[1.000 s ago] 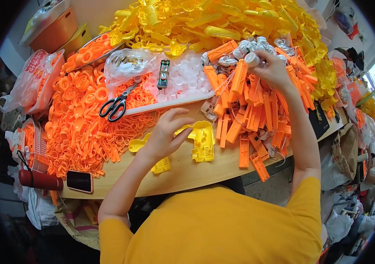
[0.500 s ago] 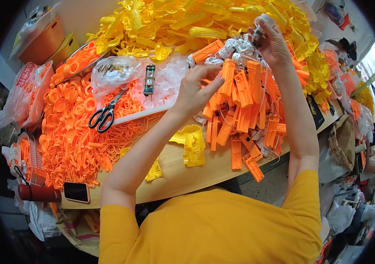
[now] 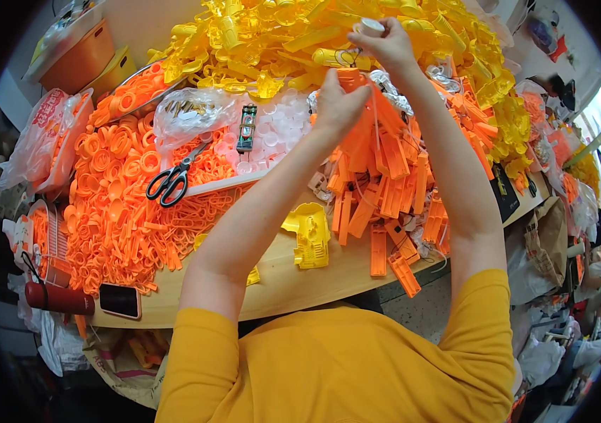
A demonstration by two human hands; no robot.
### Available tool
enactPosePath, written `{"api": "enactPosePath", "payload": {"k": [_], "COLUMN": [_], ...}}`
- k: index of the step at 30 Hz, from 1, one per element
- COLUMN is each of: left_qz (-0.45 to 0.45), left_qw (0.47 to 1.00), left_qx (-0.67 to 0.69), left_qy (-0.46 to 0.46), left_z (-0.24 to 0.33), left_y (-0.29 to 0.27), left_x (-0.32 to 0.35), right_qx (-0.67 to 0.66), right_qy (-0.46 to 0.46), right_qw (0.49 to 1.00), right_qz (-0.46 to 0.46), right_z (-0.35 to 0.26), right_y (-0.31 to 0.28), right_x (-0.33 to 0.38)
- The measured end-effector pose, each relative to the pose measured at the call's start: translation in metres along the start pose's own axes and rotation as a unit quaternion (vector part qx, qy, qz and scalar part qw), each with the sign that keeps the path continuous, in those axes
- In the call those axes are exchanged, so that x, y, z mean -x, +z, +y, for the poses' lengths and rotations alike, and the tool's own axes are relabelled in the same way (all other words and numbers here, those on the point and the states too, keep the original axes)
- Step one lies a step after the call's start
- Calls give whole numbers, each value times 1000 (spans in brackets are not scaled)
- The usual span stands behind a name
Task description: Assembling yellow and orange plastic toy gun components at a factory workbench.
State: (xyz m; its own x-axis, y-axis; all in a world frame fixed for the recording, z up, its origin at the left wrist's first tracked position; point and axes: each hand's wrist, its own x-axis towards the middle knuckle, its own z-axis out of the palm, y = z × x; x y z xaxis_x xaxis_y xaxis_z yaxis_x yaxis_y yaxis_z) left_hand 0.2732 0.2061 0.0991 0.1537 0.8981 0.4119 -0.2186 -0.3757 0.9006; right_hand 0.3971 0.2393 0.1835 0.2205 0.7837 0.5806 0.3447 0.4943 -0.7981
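Observation:
My left hand is closed on an orange plastic case at the top of a heap. Above and to its right, my right hand pinches a small white round part. Dark thin wire hangs between that part and the orange case. Beneath both hands spreads the heap of long orange cases, tangled with thin wires and white and silvery parts. Some cases near my left hand are smeared by motion. One orange case hangs over the table's front edge.
A yellow pile of plastic parts stands behind. Left lie black-handled scissors, many small orange parts, translucent caps and a green battery-like block. A yellow shell, phone and red bottle lie nearer.
My right hand has moved left with the white part, close to my left hand. My left hand has come up slightly right and closed on an orange case, lifting some of the bundle.

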Motion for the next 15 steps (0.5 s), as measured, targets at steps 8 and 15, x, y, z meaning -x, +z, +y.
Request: {"api": "enactPosePath", "payload": {"k": [8,15], "left_qz": [-105,-48], "left_qw": [983,986], "left_qx": [45,82], "left_qy": [-144,-135], "left_z": [38,61], "left_y": [-52,-112], "left_x": [-18,-30], "right_qx": [69,-148], "right_qy": [126,177], "right_qw": [990,969], "right_qz": [-9,-84], "right_z": [10,-14], "right_y": [-36,24], "right_x": [24,24]}}
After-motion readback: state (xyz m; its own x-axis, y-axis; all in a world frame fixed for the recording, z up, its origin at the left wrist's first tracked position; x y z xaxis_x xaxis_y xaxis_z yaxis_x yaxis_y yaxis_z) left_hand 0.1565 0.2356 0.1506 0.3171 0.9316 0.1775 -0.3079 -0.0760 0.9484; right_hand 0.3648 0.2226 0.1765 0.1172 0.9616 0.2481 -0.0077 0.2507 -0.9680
